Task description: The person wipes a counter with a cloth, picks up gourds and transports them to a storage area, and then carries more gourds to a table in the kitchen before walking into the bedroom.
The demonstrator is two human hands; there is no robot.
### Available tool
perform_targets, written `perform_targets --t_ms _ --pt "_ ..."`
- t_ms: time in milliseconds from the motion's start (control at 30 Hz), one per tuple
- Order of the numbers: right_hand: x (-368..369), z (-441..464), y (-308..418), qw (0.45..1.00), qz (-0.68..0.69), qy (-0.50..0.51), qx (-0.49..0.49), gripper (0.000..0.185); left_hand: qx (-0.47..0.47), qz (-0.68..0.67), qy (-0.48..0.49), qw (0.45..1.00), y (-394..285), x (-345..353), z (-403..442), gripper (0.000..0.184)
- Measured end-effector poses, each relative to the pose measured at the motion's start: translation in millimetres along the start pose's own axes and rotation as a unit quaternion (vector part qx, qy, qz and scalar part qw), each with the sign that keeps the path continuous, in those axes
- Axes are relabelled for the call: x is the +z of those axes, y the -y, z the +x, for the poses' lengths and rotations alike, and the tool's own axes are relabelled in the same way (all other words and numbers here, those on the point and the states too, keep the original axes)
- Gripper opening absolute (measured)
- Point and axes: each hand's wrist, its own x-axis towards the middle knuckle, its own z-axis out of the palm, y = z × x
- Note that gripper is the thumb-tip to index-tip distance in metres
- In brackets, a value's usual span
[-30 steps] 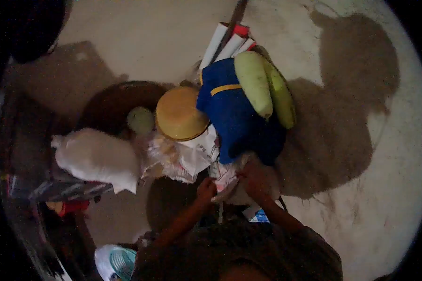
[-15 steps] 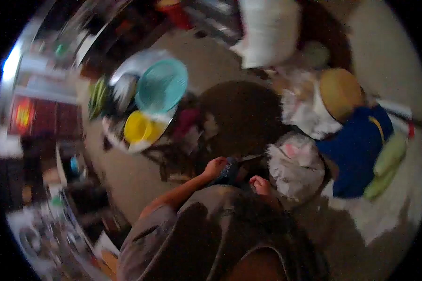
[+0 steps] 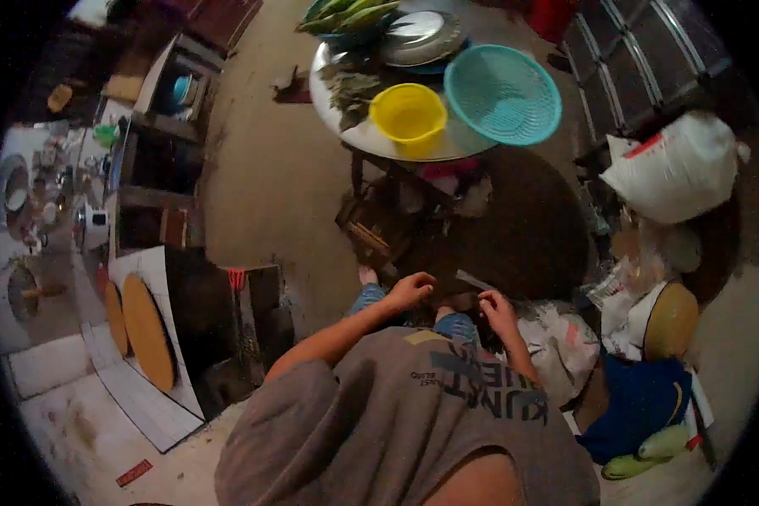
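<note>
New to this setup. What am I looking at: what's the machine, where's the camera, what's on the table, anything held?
No machine here: a person works with two bare hands. The view comes from a camera worn on the head, looking forward and down, so the person's own grey shirt fills the lower middle.

On the round table ahead are a yellow bowl, a turquoise basket, a shiny dish and green vegetables.

The left hand and right hand are apart, above the lap. A pale strip shows near the right one; whether either holds anything, I can't tell.
</note>
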Motion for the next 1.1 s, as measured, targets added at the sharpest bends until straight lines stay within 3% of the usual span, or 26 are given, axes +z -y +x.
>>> perform_targets --t_ms 67,233,267,333,367,433,500,633,733,867,967,1067,1100 --pt "20 6 4 0.995 -0.083 0.019 0.054 0.015 -0.001 -0.009 -0.016 1.000 24 -23 -7 0.029" --pt "104 38 3 0.982 -0.187 0.014 0.015 0.015 0.080 -0.062 -0.030 0.994 88 -125 -29 0.027" --pt "125 40 11 0.977 -0.214 0.006 0.020 0.014 0.079 -0.068 -0.031 0.994 100 -151 -35 0.027" --pt "164 53 31 0.978 -0.204 0.011 0.050 0.014 0.046 -0.209 -0.041 0.976 109 -202 -56 0.026" --pt "187 60 41 0.979 -0.198 0.030 0.046 0.014 0.055 -0.180 -0.088 0.978 107 -232 -81 0.027" --pt "209 77 43 0.975 -0.214 0.055 0.015 0.016 0.059 -0.245 -0.136 0.958 155 -275 -90 0.027" --pt "215 107 34 0.965 -0.252 0.054 0.046 0.019 -0.007 -0.285 -0.189 0.940 177 -321 -123 0.028" --pt "230 140 72 0.935 -0.344 0.022 0.082 0.023 0.055 -0.045 -0.343 0.937 258 -402 -162 0.026" --pt "226 157 68 0.928 -0.361 -0.006 0.092 0.021 0.030 0.011 -0.383 0.923 282 -456 -177 0.027" --pt "248 160 67 0.924 -0.366 0.018 0.106 0.014 0.049 -0.106 -0.352 0.929 283 -499 -157 0.026" --pt "277 170 43 0.934 -0.341 0.020 0.102 0.015 0.075 -0.091 -0.306 0.945 240 -521 -146 0.027" --pt "312 203 -31 0.922 -0.379 0.022 0.075 0.017 0.097 -0.069 -0.255 0.960 233 -543 -134 0.028" --pt "334 213 -11 0.909 -0.397 0.043 0.120 0.019 0.120 -0.043 -0.240 0.962 226 -554 -125 0.028"
